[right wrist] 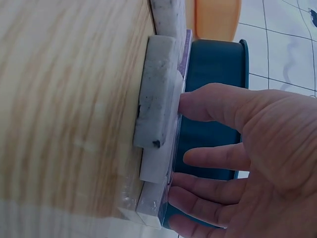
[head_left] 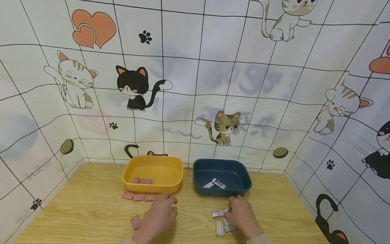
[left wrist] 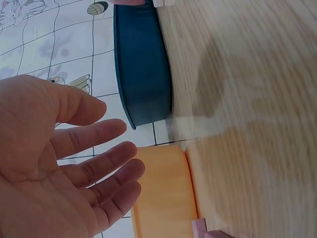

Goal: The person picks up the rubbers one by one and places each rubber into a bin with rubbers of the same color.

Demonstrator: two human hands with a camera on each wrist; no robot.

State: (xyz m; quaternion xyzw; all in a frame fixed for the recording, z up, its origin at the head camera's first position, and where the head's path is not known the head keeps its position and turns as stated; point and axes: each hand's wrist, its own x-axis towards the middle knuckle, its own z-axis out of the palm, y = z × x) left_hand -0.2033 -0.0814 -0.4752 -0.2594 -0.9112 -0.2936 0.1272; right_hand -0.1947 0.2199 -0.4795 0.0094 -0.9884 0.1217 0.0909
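My right hand [head_left: 243,215] is over a small group of white erasers [head_left: 220,228], some with purple-printed sleeves. In the right wrist view its thumb and fingertips are right at the edge of the white erasers [right wrist: 156,94], with the fingers spread. My left hand [head_left: 161,213] hovers in front of the yellow bin [head_left: 178,184], its fingers loosely bent and its palm bare in the left wrist view. Nearby, a row of pink blocks [head_left: 139,197] lies along that bin's front, and another pink block [head_left: 135,222] is closer, beside the left wrist.
Two pink blocks [head_left: 146,181] are inside the yellow bin. A dark blue bin [head_left: 222,192] stands to its right with two white erasers [head_left: 219,183] in it. Both stand at the back of the wooden table [head_left: 91,203], against a cat-patterned wall covering [head_left: 182,84].
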